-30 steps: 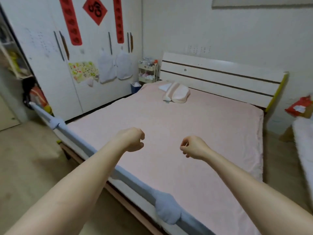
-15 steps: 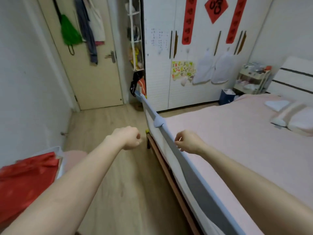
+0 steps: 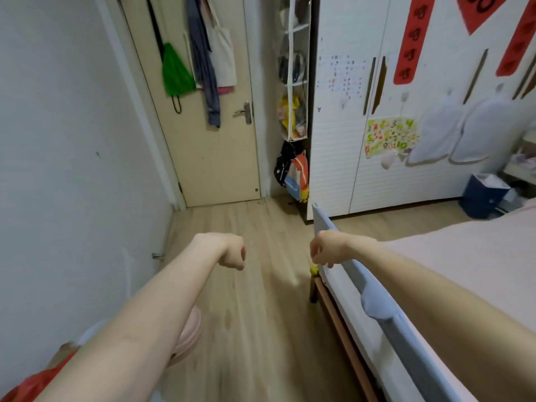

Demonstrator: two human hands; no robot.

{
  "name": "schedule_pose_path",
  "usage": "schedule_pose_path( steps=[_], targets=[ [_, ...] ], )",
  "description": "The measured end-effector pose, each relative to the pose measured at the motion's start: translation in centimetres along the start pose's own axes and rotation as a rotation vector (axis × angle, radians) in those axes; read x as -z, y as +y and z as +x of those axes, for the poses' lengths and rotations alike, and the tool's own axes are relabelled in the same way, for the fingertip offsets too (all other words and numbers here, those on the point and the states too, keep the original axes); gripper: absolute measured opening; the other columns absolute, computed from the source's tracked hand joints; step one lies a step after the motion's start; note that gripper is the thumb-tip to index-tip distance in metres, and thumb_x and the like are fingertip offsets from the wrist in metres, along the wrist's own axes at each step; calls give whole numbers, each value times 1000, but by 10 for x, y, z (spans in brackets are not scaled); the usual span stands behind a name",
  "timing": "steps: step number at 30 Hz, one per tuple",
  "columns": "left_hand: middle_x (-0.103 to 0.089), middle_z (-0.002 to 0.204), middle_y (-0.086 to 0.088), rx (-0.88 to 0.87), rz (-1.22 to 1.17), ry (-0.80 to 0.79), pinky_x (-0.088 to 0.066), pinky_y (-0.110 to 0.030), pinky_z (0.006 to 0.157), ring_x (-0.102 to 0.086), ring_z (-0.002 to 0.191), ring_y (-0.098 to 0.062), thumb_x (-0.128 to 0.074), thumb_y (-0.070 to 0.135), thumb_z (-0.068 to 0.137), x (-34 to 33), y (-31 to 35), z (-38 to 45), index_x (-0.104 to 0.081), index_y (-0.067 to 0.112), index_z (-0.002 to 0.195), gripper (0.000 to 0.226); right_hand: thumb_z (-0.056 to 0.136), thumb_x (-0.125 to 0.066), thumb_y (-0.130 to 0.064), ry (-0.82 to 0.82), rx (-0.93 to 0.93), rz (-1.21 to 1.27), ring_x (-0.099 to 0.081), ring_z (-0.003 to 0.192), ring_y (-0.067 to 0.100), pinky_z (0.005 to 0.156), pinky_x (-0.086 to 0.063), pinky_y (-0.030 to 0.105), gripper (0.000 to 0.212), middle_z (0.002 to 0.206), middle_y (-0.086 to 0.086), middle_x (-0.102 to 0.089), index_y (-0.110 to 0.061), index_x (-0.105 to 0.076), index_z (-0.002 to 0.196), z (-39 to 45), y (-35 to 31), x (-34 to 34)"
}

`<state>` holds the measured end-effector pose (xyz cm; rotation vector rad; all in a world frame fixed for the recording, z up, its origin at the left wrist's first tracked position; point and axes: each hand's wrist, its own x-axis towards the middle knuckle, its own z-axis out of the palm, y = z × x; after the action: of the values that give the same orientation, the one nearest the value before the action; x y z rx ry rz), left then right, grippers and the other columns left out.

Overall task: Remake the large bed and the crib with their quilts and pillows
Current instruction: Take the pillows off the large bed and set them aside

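Observation:
The large bed with its bare pink sheet fills the right side. A grey-blue guard rail runs along its near edge. My left hand is held out over the wooden floor, curled into a fist with nothing in it. My right hand hovers just above the far end of the rail, fingers curled, also holding nothing. No quilt, pillow or crib shows in this view.
A closed door with hanging bags stands ahead, next to a hanging organiser and white wardrobe. A blue bin sits by the bed's far corner. Pink and red items lie at bottom left.
My view has swung left from the bed and its pillows to the door and floor. Both hands stay raised and curled, holding nothing.

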<state>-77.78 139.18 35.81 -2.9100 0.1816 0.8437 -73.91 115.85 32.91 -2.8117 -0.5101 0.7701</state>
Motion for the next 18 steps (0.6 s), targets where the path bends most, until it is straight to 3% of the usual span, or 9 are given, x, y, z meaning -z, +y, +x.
schedule_pose_path(
  steps=[3,7,11,15,18],
  targets=[
    [-63,123,-3,38,-10,-25,-48,-34,94,-60,108,-22,-56,31,91,34,-28,82,-62,18,123,35,94,-56,-22,-102,-10,-44,-65,84,14,80,-55,27,22,100,3,-65,-13,-62,113,93,18,36],
    [-61,127,-5,74,-30,-37,-48,-35,96,-58,114,-24,-55,27,91,97,-64,174,-61,17,124,35,93,-55,-21,-131,-9,-64,-63,76,14,63,-52,23,22,95,3,-64,-11,-62,112,206,33,103],
    [-58,130,-4,89,-63,8,-44,-30,92,-55,116,-23,-53,23,93,157,-102,256,-58,17,128,37,93,-56,-20,-23,33,-77,-60,70,14,61,-48,22,21,91,5,-64,-8,-64,108,304,42,167],
    [-62,117,-5,73,-77,27,-46,-31,88,-56,97,-22,-54,21,90,203,-134,370,-64,15,111,24,94,-54,-20,-90,31,-144,-63,79,19,73,-53,28,24,100,7,-66,-6,-64,111,399,62,211],
    [-63,117,-7,22,-22,66,-47,-30,87,-56,94,-22,-51,20,89,245,-151,467,-65,13,112,28,94,-51,-23,-33,-10,-237,-64,101,24,86,-51,33,29,113,9,-65,-6,-64,113,475,87,244]
  ],
)
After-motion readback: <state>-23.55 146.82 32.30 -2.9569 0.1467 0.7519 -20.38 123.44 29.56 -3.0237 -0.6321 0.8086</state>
